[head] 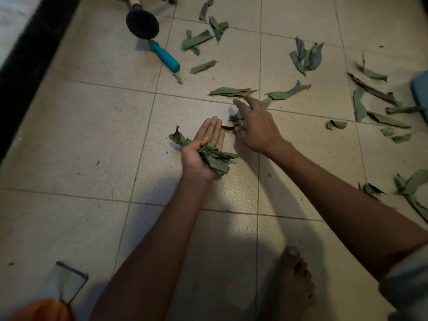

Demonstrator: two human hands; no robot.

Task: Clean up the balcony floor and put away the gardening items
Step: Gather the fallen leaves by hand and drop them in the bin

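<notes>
Several dry green leaves [305,57] lie scattered over the tiled balcony floor [92,126], mostly at the top and right. My left hand [203,150] is turned palm up with straight fingers, and a bunch of gathered leaves [216,158] lies in the palm under the thumb. My right hand [254,126] reaches forward, palm down, fingers spread just short of a long leaf [231,91]. A few crumpled leaves [236,119] lie under it; whether it touches them I cannot tell.
A teal-handled garden tool [165,55] lies at the top beside a black round cup-shaped object [142,24]. A teal container edge [420,93] shows at the right. A dark ledge [27,66] borders the left. My bare foot [294,281] and a flat grey-white object [64,281] sit near the bottom.
</notes>
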